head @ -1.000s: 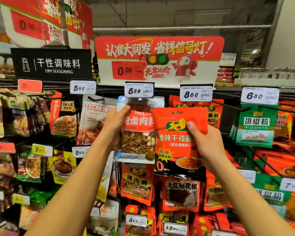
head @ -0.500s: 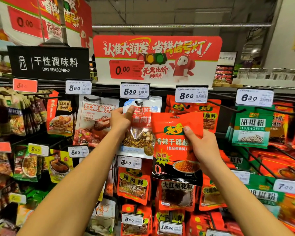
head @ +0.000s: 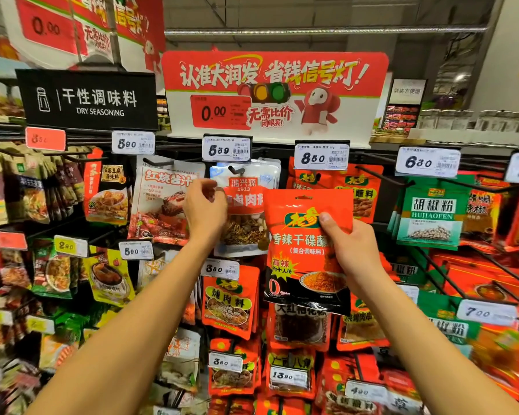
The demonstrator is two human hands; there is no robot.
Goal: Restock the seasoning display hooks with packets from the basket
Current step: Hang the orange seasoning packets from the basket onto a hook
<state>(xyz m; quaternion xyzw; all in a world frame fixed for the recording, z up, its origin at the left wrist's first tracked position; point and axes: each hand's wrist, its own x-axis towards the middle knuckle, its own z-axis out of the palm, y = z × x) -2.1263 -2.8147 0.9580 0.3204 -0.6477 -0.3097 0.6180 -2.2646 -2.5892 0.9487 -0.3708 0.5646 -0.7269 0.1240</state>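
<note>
A red seasoning packet (head: 306, 250) with a black bottom band is held upright in front of the display hooks (head: 236, 169), below the hung packets (head: 336, 187) of the same kind.

The left hand (head: 206, 209) has come off the clear spice packet (head: 246, 205), which a second ago it held by the top at the hook; now its fingers are loosely curled just in front of the packet, and the packet hangs on the peg under the 5.39 tag (head: 226, 148). The right hand (head: 354, 250) has brought the red seasoning packet (head: 303, 250) lower, and its thumb now presses higher on the packet's front.
</note>
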